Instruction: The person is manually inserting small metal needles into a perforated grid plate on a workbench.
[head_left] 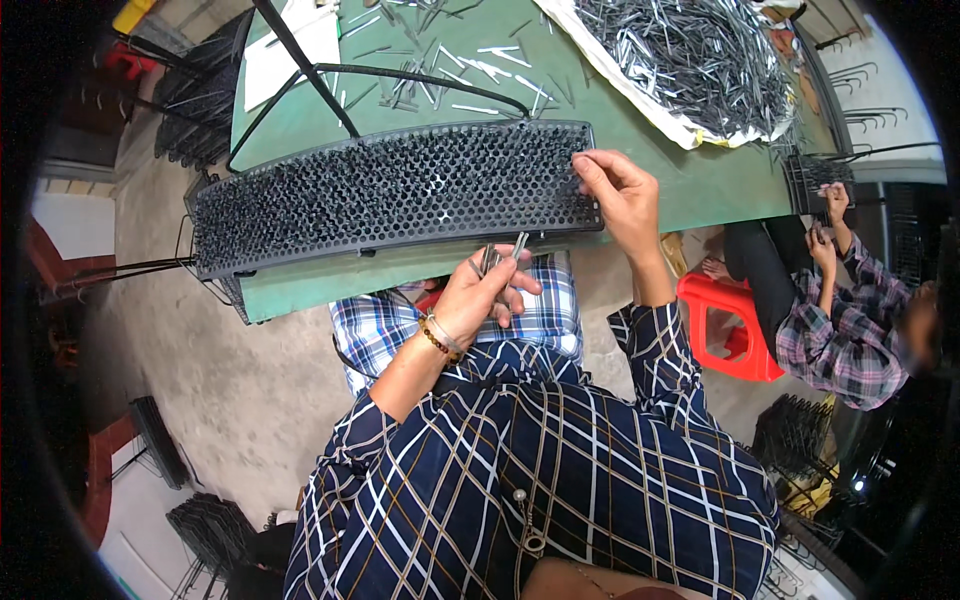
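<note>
While one green table (690, 190) was spread across the upper view, one long black rack (470, 215), pierced by rows of round holes too many to be counted, was set along its near edge. The rack's long axis was laid from left to right across the body, its right end somewhat farther off. One white sack (680, 130) was placed beyond that end, and by it a heap of thin metal strips (690, 60), likewise past counting, was held. Two hands were seen at the rack. By the right hand (625, 205), the nearer one, its right end was overlapped; thumb and forefinger were drawn together there, with the rack stretched leftward from them, and whether a strip was pinched could not be told. By the left hand (475, 295), a small bunch of strips (489, 260) was gripped short of the near edge, the rack lying just beyond; at least two were made out separately, the rest being overlapped. Past the far edge, loose strips (485, 68) were scattered, well over a dozen.
</note>
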